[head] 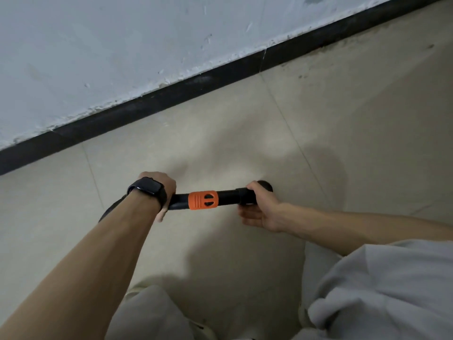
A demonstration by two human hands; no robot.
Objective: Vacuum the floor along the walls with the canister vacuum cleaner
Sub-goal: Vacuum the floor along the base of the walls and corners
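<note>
A black vacuum wand handle (228,197) with an orange slider collar (203,200) lies crosswise in front of me, above the beige tiled floor (245,133). My left hand (161,190), with a dark watch on the wrist, grips its left end, where a black hose (110,209) bends down behind my forearm. My right hand (259,209) grips the right end, thumb over the tube. The nozzle and the canister are out of view.
A scuffed white wall (122,45) with a black baseboard (196,87) runs diagonally across the top. Dust specks lie by the baseboard at the upper right (318,49). My light trousers (380,290) fill the bottom edge.
</note>
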